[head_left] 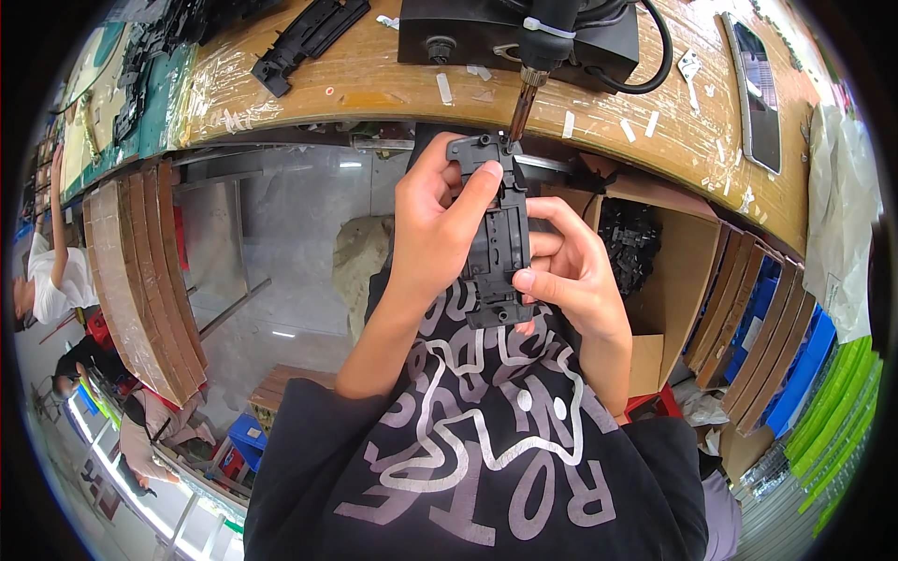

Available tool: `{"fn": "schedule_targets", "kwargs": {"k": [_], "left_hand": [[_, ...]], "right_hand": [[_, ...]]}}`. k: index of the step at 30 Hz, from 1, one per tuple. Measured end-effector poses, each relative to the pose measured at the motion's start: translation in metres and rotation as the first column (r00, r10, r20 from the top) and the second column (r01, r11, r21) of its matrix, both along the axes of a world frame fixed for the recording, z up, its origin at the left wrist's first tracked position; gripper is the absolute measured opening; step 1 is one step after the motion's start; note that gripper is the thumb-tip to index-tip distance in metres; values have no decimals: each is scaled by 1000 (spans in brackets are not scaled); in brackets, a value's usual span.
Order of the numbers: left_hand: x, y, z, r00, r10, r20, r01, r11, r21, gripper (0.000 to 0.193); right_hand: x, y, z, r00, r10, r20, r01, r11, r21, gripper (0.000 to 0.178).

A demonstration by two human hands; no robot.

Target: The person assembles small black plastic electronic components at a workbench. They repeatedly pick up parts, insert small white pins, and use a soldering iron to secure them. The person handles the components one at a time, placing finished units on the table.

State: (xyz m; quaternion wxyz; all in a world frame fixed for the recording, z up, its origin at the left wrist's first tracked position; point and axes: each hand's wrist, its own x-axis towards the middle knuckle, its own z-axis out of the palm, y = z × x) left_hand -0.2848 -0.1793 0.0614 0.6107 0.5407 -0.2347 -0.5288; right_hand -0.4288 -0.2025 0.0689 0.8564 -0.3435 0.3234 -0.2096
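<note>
A long black plastic frame (496,248) with ribs, slots and small posts is held upright in front of my body, between both hands. My left hand (435,210) grips its upper left side, thumb pressed on the face near the top. Around the lower right edge, my right hand (575,276) closes with thumb and fingers. A soldering iron (530,89) points down from above, its metal tip at the frame's top right corner. Whether the tip touches the plastic I cannot tell. Behind the iron stands a black metal box (599,51) with a thick cable.
The wooden bench (374,103) bears another black plastic part (309,45), white scraps and a phone (756,103). Under its edge, a cardboard box (687,271) contains black parts. Cardboard stacks (140,280) stand at left, green strips (832,411) at right. Other people are at far left.
</note>
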Motion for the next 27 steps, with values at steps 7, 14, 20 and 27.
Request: {"fn": "schedule_targets", "kwargs": {"k": [7,14,20,27], "left_hand": [[-2,-1,1,1000,1,-7,-1,1000,4,8],[-1,0,-3,1000,-8,4,8,1000,-10,9],[0,6,-9,999,-42,15,43,999,-6,11],[-1,8,0,996,-50,73,51,999,-13,12]], "right_hand": [[-1,0,5,1000,-20,4,20,1000,17,46],[-1,1,0,1000,-3,-30,3,1000,-7,46],[-3,6,-5,999,6,-43,-6,1000,-2,46],[-4,7,-2,1000,13,-21,-13,1000,10,47]]}}
